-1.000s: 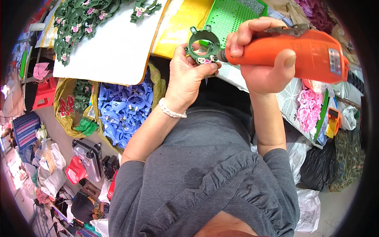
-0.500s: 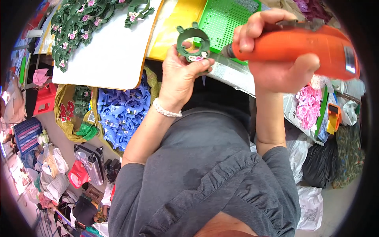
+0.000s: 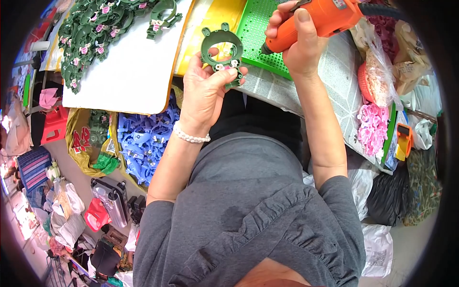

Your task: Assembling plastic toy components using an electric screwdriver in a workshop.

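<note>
One orange driver (image 3: 331, 19) now aslant, near one ring (image 3: 223, 36)

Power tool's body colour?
The power tool has an orange body, shown best in the head view.

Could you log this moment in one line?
left hand: holds green ring-shaped piece | right hand: grips orange power tool | tool tip: apart from piece

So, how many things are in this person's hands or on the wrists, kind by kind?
Green ring-shaped part, in the left hand: 1
Orange power tool, in the right hand: 1
White bracelet: 1
Total: 3
</note>
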The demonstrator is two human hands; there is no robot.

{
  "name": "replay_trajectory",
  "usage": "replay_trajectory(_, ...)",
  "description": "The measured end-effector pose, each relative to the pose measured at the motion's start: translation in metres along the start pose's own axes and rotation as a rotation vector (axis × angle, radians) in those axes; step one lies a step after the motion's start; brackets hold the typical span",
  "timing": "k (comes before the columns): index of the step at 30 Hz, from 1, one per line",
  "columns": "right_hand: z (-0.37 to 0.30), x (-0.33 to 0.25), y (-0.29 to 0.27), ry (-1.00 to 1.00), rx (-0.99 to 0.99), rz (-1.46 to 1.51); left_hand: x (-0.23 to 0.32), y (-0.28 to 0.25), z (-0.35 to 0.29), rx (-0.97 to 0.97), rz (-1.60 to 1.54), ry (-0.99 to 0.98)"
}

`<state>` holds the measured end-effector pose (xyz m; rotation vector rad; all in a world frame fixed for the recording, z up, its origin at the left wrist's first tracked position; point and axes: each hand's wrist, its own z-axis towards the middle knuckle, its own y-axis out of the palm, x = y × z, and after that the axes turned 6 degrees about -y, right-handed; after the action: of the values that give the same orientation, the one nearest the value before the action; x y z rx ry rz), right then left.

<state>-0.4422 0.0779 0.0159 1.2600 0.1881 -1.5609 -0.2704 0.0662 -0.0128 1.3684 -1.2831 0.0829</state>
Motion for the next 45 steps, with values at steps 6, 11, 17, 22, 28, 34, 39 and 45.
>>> replay_trajectory(6,0.007,0.022,-0.003,-0.071,-0.133,0.33,0.002,0.004,-0.001,-0.021,0.012,-0.003)
replay_trajectory(11,0.0,0.011,-0.004,0.002,-0.014,-0.047,0.002,0.003,-0.004,-0.017,0.033,-0.014)
replay_trajectory(17,-0.003,-0.001,-0.002,0.06,-0.03,-0.056,-0.002,0.004,-0.006,0.009,0.105,-0.068)
replay_trajectory(22,-0.004,-0.011,-0.001,0.007,-0.012,0.007,-0.003,0.007,-0.007,0.001,0.134,-0.095)
replay_trajectory(28,-0.007,-0.057,0.023,-0.026,-0.015,0.211,-0.008,0.013,-0.009,0.037,0.192,-0.033)
replay_trajectory(34,-0.01,-0.077,0.008,-0.073,-0.55,0.275,-0.009,0.024,-0.009,0.036,0.232,0.022)
replay_trajectory(39,-0.022,-0.067,0.017,-0.07,-0.528,0.291,-0.01,0.027,-0.01,0.033,0.275,0.09)
replay_trajectory(45,-0.024,-0.058,0.016,-0.064,-0.492,0.262,-0.009,0.029,-0.012,0.036,0.312,0.059)
